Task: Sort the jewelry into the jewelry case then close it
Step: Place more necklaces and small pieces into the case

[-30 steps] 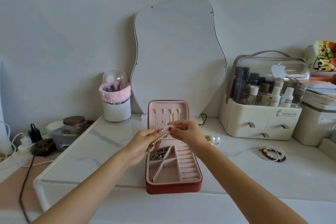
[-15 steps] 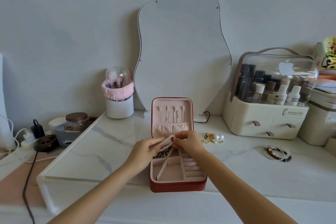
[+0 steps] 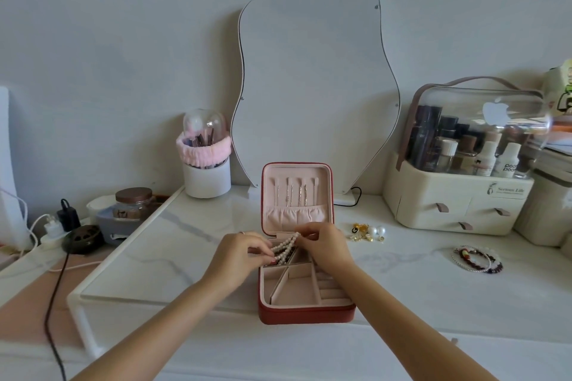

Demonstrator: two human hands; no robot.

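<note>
From the head camera I see the red jewelry case lying open at the lower centre of the frame on the white marble tabletop, its lid standing upright at the back. The lid's pink lining carries four straps with thin chains hanging from them, above one gathered pocket. The tray has several pink compartments; the far left one holds something dark that I cannot make out, while the near ones show only lining, and the ring rolls run along the right side.

My left hand and right hand meet just over the far end of the tray. The fingers of both are curled and pinch a pearl string, folded into several strands, which stretches between them directly above the far left compartment.

Right of the case, near the lid, lies a small heap of earrings, with two pearl balls and some gold pieces; I cannot count them exactly. Further right, well apart, sits a stack of beaded bracelets, at least three overlapping.

At the right of the frame a cream makeup organiser with a clear dome holds many bottles and shows three drawer pulls. Left of centre a white cup wrapped in a pink headband holds brushes under a clear cover. A wavy mirror leans against the wall behind the case. At the left edge stands one brown-lidded jar.
</note>
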